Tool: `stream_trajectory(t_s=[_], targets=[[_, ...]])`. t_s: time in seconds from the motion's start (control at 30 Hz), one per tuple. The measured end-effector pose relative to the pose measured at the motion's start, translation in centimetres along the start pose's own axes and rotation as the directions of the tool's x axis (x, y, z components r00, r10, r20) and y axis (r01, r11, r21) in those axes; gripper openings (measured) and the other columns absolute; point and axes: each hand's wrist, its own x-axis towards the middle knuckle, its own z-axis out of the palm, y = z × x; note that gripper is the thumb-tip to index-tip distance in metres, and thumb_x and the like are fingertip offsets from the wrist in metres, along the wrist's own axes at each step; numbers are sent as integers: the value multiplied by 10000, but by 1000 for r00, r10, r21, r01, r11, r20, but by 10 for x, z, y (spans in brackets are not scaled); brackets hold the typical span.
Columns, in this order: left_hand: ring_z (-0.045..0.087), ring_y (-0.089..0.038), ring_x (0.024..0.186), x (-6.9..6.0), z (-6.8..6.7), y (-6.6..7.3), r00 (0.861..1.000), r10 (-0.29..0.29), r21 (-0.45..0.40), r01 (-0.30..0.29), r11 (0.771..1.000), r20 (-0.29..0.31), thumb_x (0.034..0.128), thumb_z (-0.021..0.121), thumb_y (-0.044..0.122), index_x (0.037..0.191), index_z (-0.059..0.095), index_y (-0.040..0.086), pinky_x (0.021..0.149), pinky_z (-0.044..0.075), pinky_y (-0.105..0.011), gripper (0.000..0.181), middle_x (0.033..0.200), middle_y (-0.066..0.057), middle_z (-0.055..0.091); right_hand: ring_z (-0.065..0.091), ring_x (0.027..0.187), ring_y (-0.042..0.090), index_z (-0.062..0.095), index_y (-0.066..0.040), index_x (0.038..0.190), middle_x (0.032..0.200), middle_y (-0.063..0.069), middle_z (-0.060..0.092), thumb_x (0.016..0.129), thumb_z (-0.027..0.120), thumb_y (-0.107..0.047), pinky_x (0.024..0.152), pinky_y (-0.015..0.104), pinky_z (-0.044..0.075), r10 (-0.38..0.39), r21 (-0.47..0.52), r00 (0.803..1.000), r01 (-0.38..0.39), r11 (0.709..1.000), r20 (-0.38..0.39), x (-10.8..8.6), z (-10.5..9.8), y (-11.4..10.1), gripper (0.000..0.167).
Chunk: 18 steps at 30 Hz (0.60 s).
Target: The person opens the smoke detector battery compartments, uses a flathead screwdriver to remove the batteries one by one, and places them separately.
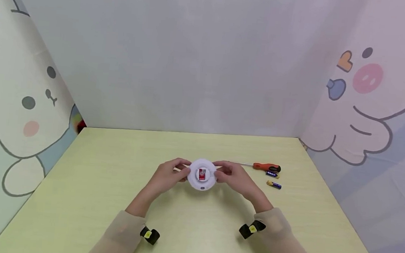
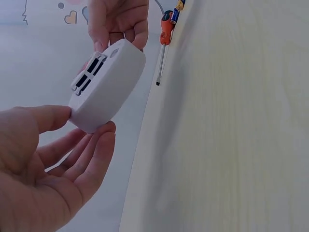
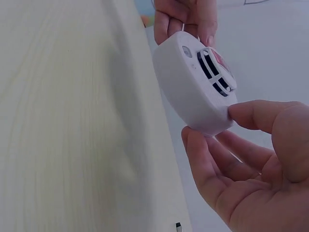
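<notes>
A round white smoke detector [image 1: 193, 181] with a red label at its centre is held above the table between both hands. My left hand [image 1: 166, 178] pinches its left edge, thumb on the near face and fingers behind. On the opposite edge, my right hand [image 1: 237, 178] grips it the same way. Dark vent slots and a raised centre show on the smoke detector [image 2: 113, 87] in the left wrist view. From the right wrist, the smoke detector [image 3: 186, 87] appears tilted, its smooth side wall toward the table. Its back is hidden.
A screwdriver [image 1: 266, 167] with a red and black handle lies to the right, its shaft pointing left. Beside its handle is one battery [image 1: 272, 175], and a second battery [image 1: 274, 185] lies nearer. A printed cloth [image 1: 201, 62] hangs behind the pale table [image 1: 113, 155].
</notes>
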Motion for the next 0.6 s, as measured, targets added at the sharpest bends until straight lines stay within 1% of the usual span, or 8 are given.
stream_trajectory(t_s=[0.1, 0.23, 0.37, 0.47, 0.6], targets=[[759, -208, 933, 0, 2, -3, 1000, -16, -9, 16, 1000, 9, 1041, 708, 202, 1319, 700, 92, 870, 655, -423, 299, 1076, -59, 724, 734, 1002, 210, 625, -23, 1438, 1203, 134, 736, 1062, 660, -170, 925, 373, 629, 17, 41, 1000, -17, 999, -3, 2, 3, 3, 405], [751, -208, 922, 0, 1, -6, 999, -32, -19, 33, 999, 19, 1042, 697, 177, 1318, 702, 61, 864, 656, -413, 299, 1080, -75, 718, 729, 1020, 215, 632, 6, 1420, 1255, 160, 717, 1054, 666, -158, 909, 358, 635, 30, 66, 1000, -30, 997, -8, 5, 9, 6, 402], [738, -198, 929, 1, 0, -7, 997, -49, 10, 49, 999, 55, 1040, 691, 156, 1334, 696, 39, 859, 650, -368, 316, 1108, -77, 719, 715, 1039, 197, 664, -30, 1396, 1288, 119, 714, 1048, 680, -170, 905, 343, 631, 63, 64, 998, -62, 996, -21, 7, 12, 7, 376], [735, -200, 958, 0, 0, -6, 995, -66, 26, 64, 998, 78, 1035, 698, 150, 1356, 687, 44, 869, 643, -352, 337, 1142, -78, 720, 706, 1036, 188, 680, -58, 1386, 1282, 90, 719, 1048, 684, -183, 909, 334, 626, 91, 57, 996, -89, 994, -21, 8, 13, 8, 360], [735, -208, 980, 0, -1, -7, 992, -99, 19, 98, 995, 80, 1028, 715, 156, 1375, 675, 90, 892, 642, -372, 356, 1164, -89, 717, 692, 1056, 189, 683, -66, 1389, 1276, 74, 725, 1050, 680, -207, 923, 340, 617, 100, 31, 995, -100, 995, -9, 10, 15, 9, 367]])
